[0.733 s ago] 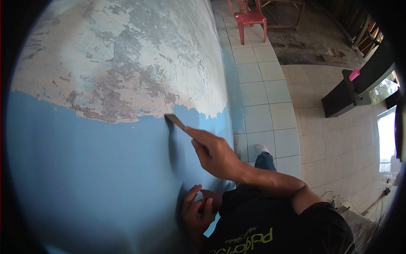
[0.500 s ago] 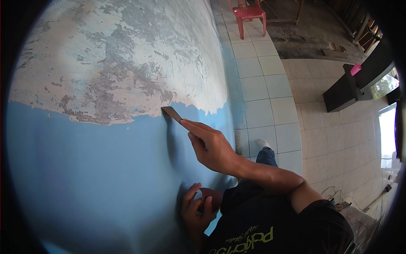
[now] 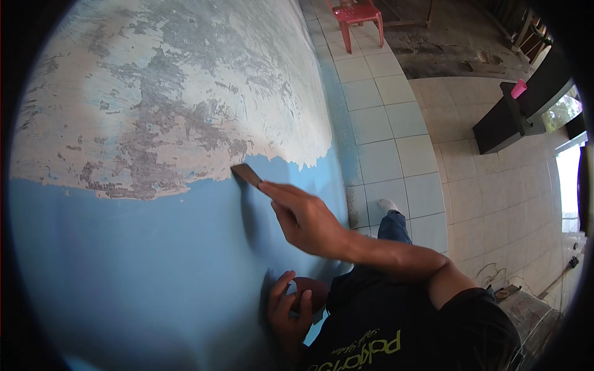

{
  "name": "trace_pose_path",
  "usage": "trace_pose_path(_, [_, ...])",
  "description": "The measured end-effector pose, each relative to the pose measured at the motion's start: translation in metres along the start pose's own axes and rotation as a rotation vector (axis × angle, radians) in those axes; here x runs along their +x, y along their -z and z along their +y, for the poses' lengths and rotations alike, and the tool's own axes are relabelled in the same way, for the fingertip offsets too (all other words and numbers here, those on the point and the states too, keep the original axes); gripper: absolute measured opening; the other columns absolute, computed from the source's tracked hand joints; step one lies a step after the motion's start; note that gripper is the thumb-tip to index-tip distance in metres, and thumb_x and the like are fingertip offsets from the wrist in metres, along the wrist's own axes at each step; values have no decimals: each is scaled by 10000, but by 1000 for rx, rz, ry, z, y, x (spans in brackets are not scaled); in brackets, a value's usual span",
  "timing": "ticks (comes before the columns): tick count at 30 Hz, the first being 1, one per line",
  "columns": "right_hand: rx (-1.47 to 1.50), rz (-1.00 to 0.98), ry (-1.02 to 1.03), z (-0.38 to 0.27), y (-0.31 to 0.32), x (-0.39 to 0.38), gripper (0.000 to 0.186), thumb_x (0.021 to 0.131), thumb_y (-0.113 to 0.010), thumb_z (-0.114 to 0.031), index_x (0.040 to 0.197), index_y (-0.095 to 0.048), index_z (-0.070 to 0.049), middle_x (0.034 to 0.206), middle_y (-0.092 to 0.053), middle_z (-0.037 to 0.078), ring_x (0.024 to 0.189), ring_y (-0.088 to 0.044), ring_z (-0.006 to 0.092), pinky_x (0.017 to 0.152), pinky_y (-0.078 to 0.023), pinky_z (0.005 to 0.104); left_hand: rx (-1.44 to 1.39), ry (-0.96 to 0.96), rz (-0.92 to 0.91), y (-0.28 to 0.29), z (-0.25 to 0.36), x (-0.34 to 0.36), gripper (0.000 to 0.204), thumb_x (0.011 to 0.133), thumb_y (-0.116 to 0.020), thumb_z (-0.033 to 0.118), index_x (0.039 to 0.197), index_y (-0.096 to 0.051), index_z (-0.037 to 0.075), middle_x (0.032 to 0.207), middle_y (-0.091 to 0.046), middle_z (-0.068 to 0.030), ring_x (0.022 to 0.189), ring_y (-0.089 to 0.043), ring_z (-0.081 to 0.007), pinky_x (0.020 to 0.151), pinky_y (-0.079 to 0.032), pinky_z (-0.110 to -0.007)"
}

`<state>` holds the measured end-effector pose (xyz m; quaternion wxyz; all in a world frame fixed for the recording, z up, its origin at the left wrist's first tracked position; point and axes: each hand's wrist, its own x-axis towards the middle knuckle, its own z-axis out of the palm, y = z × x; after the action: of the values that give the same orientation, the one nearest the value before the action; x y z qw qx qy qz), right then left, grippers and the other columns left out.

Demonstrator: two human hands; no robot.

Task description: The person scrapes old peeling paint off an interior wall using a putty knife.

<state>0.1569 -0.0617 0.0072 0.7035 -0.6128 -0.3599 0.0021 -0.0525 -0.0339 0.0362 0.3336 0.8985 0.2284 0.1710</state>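
Compared with the frame from half a second ago, the scraper [image 3: 246,174] is sitting a touch higher on the wall [image 3: 154,272], its blade edge now meeting the ragged line where blue paint gives way to bare plaster, and the right hand [image 3: 306,219] is reaching slightly further up and to the left with it. The left hand [image 3: 289,307] is staying low against the wall, much where it was.

The scraper is a flat brown blade lying against the wall. Its long axis is running diagonally, from lower right at the right hand's fingertips to upper left, with the working edge pointing up and left toward the stripped patch [image 3: 173,99]. The right hand is grasping the scraper's handle end, forefinger stretched along it, the other fingers curled underneath; the forearm is crossing in from the lower right.

The left hand is pressing near the wall by the person's chest, its fingers curling around a small dark reddish rounded object [image 3: 310,292]; what it is cannot be told.

The upper wall is showing grey and beige plaster with flakes of pale paint; the lower part is smooth blue. To the right, a pale tiled floor [image 3: 396,123] is stretching away, with a red plastic chair [image 3: 357,13] at the top and a dark bench [image 3: 513,114] carrying a pink cup [image 3: 518,88]
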Motion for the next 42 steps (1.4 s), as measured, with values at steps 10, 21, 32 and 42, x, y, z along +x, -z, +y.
trace_pose_path(10, [-50, -99, -135, -4, 13, 18, 390, 973, -552, 29, 1363, -556, 42, 1232, -662, 261, 929, -724, 385, 778, -603, 389, -1, -7, -3, -1, 5, 1, 155, 858, -742, 79, 822, -652, -42, 1263, -654, -209, 1088, -665, -329, 896, -542, -392])
trace_pose_path(21, [-26, -94, -110, -10, 12, 10, 364, 969, -562, 25, 1332, -576, 49, 1211, -664, 284, 957, -720, 408, 789, -598, 416, 8, 9, 3, 1, 8, 5, 172, 853, -749, 83, 803, -649, -48, 1251, -660, -217, 1070, -673, -330, 872, -544, -385])
trace_pose_path(32, [9, -105, -111, -11, 10, -3, 389, 948, -582, 39, 1337, -570, 47, 1200, -669, 281, 918, -723, 396, 746, -588, 407, -17, 32, -10, 0, 3, 5, 155, 854, -752, 71, 828, -652, -44, 1261, -652, -217, 1091, -671, -320, 843, -566, -364])
trace_pose_path(42, [-62, -58, -38, -8, 6, -8, 400, 942, -556, 70, 1342, -564, 57, 1189, -671, 276, 843, -718, 365, 718, -582, 392, 9, -22, -5, 1, 0, 3, 190, 849, -759, 85, 791, -629, -40, 1242, -660, -235, 1087, -674, -339, 889, -550, -388])
